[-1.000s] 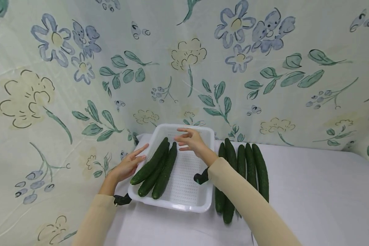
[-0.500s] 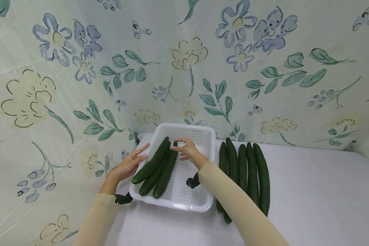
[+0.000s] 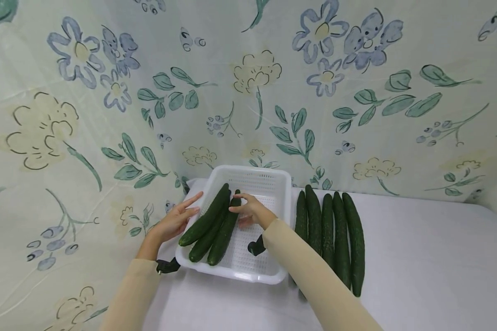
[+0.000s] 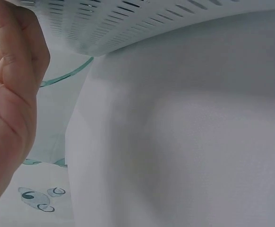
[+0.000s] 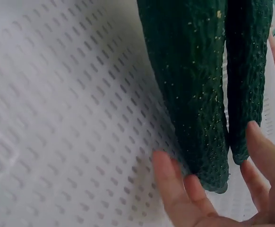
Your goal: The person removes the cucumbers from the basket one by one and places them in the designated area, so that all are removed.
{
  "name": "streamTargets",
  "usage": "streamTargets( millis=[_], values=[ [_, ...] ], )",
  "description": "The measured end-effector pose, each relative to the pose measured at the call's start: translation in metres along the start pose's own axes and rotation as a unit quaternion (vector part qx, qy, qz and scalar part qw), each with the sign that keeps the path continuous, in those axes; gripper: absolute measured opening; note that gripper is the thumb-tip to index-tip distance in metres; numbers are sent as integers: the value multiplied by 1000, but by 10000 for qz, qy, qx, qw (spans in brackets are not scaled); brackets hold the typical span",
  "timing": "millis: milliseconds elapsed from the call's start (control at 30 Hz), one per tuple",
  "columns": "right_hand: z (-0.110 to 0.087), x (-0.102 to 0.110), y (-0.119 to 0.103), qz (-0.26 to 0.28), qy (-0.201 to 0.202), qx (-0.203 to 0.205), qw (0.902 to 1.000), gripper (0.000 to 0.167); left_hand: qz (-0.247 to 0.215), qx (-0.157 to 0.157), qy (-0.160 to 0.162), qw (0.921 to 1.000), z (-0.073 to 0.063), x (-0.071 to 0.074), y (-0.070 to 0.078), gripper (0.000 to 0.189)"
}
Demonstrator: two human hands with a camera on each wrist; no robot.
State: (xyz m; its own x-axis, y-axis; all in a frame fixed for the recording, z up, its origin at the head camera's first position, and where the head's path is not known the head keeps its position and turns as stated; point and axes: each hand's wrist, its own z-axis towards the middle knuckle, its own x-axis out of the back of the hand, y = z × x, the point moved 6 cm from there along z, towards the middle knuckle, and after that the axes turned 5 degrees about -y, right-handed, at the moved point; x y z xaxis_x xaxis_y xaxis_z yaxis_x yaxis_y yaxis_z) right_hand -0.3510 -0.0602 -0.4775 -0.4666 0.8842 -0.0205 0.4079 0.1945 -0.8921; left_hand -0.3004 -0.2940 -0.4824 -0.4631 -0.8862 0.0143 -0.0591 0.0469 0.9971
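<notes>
Three dark green cucumbers lie side by side on the left of a white perforated basket (image 3: 269, 202). My right hand (image 3: 254, 211) is inside the basket, at the far end of the rightmost cucumber (image 3: 223, 236). In the right wrist view, its spread fingers (image 5: 168, 177) stand on both sides of that cucumber's tip (image 5: 208, 175). Whether they touch it I cannot tell. The left hand (image 3: 176, 220) is at the basket's left rim with its fingers extended. In the left wrist view, that hand (image 4: 10, 90) is at the edge, beside the basket's outer wall (image 4: 142, 23).
Several more cucumbers (image 3: 341, 239) lie in a row on the white tablecloth (image 3: 422, 257), right of the basket; my right sleeve (image 3: 310, 271) covers part of them. A floral curtain (image 3: 232, 101) hangs behind the table. Dark wrist cameras (image 3: 167, 265) sit at both cuffs.
My right hand has moved left and down inside the basket, from above its far part to the rightmost cucumber's end. The left hand and the cucumbers have stayed in place.
</notes>
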Motion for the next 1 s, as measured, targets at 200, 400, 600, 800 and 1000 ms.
streamTargets(
  millis=[200, 400, 600, 800, 1000],
  values=[
    [6, -6, 7, 350, -376, -187, 9985, 68, -83, 25, -16, 10000, 0, -2, 1, 57],
    [8, -10, 10, 308, -472, -162, 9983, 70, -196, -38, -98, 9998, 0, -3, 1, 57],
    [7, -11, 10, 154, -480, -197, 9985, 77, -245, -99, -110, 9996, 1, -4, 1, 57],
    [6, -13, 11, -99, -613, -290, 9976, 86, -241, -119, -167, 9995, 1, -4, 0, 58],
    [5, -14, 11, -187, -677, -261, 9972, 88, -114, -139, -149, 9997, 1, -2, 0, 58]
  ],
)
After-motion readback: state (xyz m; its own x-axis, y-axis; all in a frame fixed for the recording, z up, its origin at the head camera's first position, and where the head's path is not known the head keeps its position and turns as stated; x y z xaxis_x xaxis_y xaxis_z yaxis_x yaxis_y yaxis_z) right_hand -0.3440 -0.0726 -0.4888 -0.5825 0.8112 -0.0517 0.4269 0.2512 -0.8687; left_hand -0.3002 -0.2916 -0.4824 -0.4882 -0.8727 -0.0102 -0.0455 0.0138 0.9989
